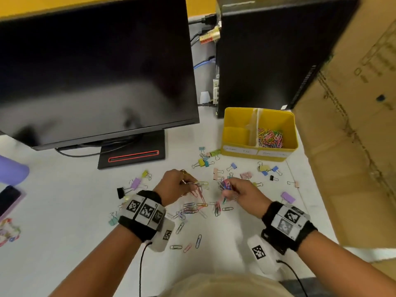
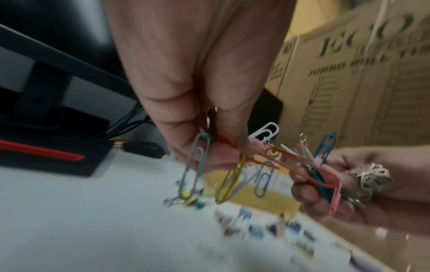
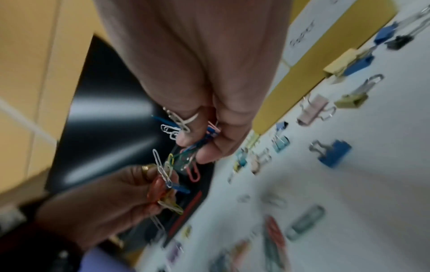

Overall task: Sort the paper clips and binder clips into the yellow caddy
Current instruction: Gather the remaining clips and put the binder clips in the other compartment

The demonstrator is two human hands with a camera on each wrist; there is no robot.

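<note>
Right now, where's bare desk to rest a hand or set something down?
Bare desk: the wide patch left of the left hand, in front of the monitor base; also near the right forearm. Crowded: paper clips between the hands, binder clips before the yellow caddy.

Paper clips point(image 1: 194, 210): bent wire with a smooth coloured coating. Binder clips point(image 1: 203, 162): matt pastel bodies with bright metal wire handles. Yellow caddy point(image 1: 235, 133): smooth plastic, slight sheen, white paper labels on its front. Desk point(image 1: 64, 211): smooth, pale, matt. Monitor point(image 1: 96, 71): glossy dark screen. Cardboard box point(image 1: 353, 146): matt brown cardboard. Wristbands point(image 1: 142, 213): black cloth.
</note>
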